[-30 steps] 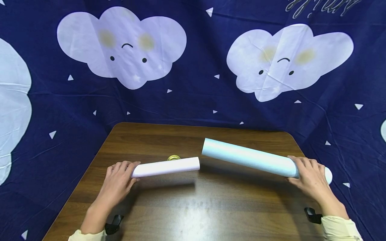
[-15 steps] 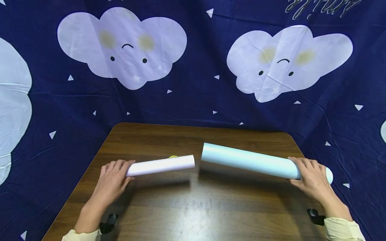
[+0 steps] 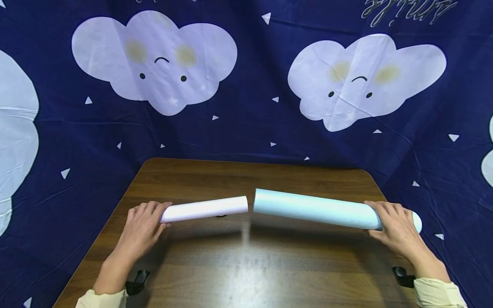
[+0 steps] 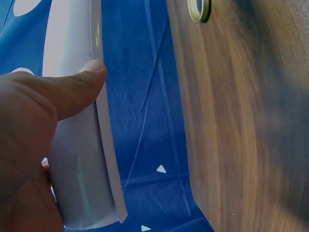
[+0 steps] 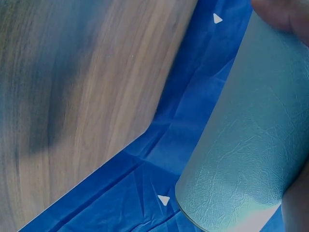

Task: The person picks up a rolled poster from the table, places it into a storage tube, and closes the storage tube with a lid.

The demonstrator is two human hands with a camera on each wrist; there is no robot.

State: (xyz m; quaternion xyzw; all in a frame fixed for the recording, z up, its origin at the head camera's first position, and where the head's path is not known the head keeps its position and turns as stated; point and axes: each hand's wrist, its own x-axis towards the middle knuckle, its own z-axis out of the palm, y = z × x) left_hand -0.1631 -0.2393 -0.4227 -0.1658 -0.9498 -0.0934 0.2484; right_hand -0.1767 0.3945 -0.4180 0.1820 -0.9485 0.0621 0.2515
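My left hand (image 3: 140, 224) grips the left end of a white rolled-up sheet (image 3: 206, 208). In the left wrist view the thumb lies across the roll (image 4: 79, 159), and a loose lengthwise edge shows. My right hand (image 3: 394, 226) holds a thicker light blue roll (image 3: 312, 209) near its right end, which pokes out past the hand. Its surface (image 5: 246, 130) looks finely wrinkled in the right wrist view. Both rolls are held over the table, slanted slightly, with their inner ends facing across a narrow gap.
The brown wooden table (image 3: 246, 265) has rounded far corners. A gold ring-shaped object (image 4: 199, 9) lies on it, mostly hidden behind the white roll in the head view. A dark blue cloth (image 3: 262, 124) with clouds hangs behind.
The left hand has shifted left with the white roll, which now covers the gold ring in the head view. The blue roll's inner end has dipped, lining up closer with the white roll's end.
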